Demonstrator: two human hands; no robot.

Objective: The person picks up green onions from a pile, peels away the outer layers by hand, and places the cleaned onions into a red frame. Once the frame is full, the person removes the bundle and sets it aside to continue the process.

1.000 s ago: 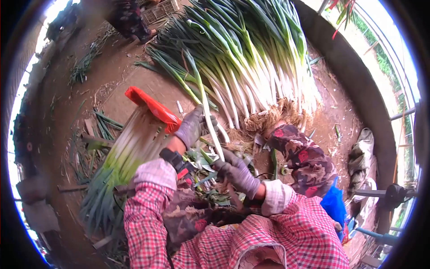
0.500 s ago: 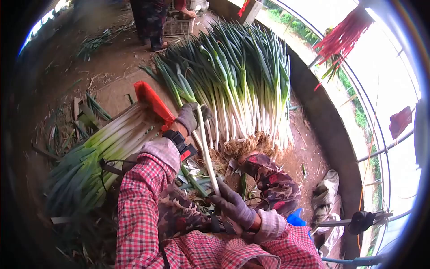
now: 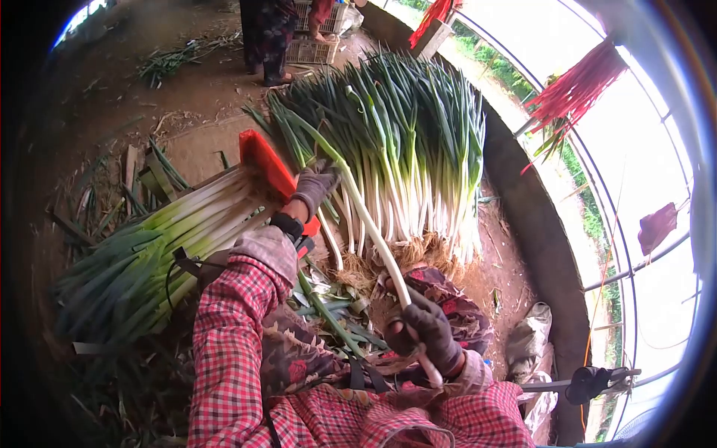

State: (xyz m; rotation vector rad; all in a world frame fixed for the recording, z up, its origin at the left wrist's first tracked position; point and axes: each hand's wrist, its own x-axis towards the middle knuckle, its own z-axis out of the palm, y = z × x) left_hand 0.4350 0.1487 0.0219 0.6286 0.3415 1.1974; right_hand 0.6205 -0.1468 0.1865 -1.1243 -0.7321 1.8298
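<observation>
Our right hand [image 3: 424,340] is clamped round the white root end of one long green onion [image 3: 371,226], while our left hand [image 3: 314,187] closes on it where the leaves fork, beside the heaped pile [image 3: 418,142]. Light, we'd say: firm shank, floppy bruisable leaves, so grip low on the white

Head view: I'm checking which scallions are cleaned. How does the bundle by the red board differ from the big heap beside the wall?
The bundle shows clean white ends at the red board; the heap ends in bushy brown roots. The bundle lies tight and parallel; the heap fans out loosely. Both are scallions with white shanks and green tops, like the stalk in the left hand and right hand.
</observation>
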